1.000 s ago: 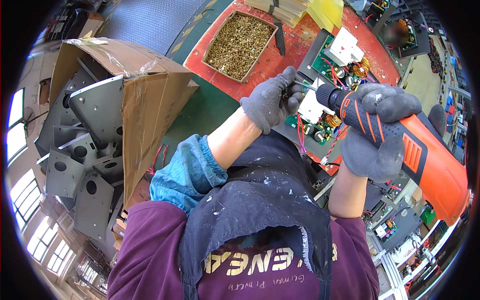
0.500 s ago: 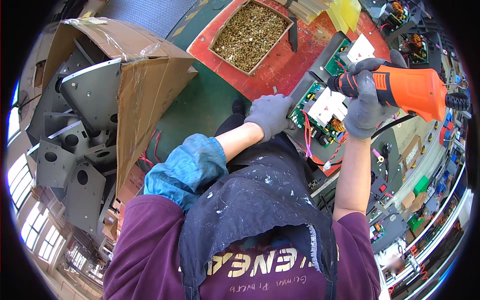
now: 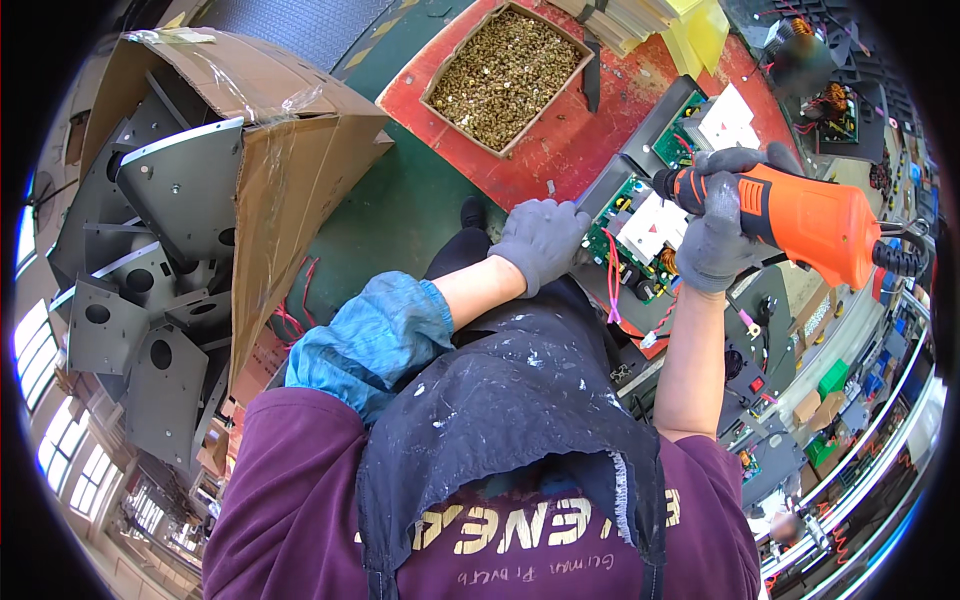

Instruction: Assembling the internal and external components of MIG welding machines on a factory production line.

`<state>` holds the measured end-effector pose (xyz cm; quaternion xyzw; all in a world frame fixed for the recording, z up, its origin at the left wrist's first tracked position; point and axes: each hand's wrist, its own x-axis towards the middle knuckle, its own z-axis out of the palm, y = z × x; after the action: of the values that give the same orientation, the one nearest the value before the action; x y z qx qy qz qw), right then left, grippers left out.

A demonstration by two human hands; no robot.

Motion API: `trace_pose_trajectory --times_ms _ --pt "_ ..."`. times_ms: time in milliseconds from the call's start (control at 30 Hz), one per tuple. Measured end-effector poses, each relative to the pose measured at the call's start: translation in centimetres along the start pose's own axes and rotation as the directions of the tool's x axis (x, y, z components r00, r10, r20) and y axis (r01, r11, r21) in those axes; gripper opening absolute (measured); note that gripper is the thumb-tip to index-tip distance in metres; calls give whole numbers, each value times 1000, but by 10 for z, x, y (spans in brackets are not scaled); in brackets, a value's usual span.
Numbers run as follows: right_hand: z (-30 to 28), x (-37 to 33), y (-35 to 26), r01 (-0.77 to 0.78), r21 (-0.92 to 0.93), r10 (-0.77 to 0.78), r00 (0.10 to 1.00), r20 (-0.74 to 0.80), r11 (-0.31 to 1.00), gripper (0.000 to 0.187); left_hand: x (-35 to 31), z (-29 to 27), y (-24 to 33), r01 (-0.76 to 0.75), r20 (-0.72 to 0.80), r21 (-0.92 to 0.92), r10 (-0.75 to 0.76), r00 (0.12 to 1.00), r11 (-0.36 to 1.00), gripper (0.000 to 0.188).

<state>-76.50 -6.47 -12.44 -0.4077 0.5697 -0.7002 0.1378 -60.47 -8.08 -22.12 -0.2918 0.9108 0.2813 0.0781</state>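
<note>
At the red table (image 3: 572, 155), right hand (image 3: 716, 225) clamped round orange screwdriver (image 3: 815, 225), left hand (image 3: 543, 240) beside circuit board (image 3: 630, 200), grip indeterminable; screw-driving seems under way, next move wanting steady alignment.

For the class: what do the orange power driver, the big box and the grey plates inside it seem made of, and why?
Orange power driver: probably hard plastic, smooth and slightly shiny, with slots in its shell.
Big box: cardboard, brown and matt, creased and taped.
Grey plates: likely coated sheet metal, smooth and dull; thin edges and round cut-outs suggest it, though plastic isn't excluded.
</note>
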Motion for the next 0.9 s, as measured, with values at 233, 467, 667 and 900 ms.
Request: trace_pose_trajectory --times_ms 233,467,667,900 --pt "-5 2 3 -114 78 109 991 72 990 54 2 -6 2 52 73 -40 -49 996 998 44" --pt "-12 21 -3 -101 63 87 977 194 993 64 2 -19 -15 58 121 -254 -28 992 965 24" --pt "-12 12 -23 -88 156 47 968 248 984 61 9 -45 -31 328 372 -920 -216 903 -215 16" --pt "-20 16 -43 12 169 -34 991 127 985 58 14 -57 -20 392 427 -802 26 904 -451 36"
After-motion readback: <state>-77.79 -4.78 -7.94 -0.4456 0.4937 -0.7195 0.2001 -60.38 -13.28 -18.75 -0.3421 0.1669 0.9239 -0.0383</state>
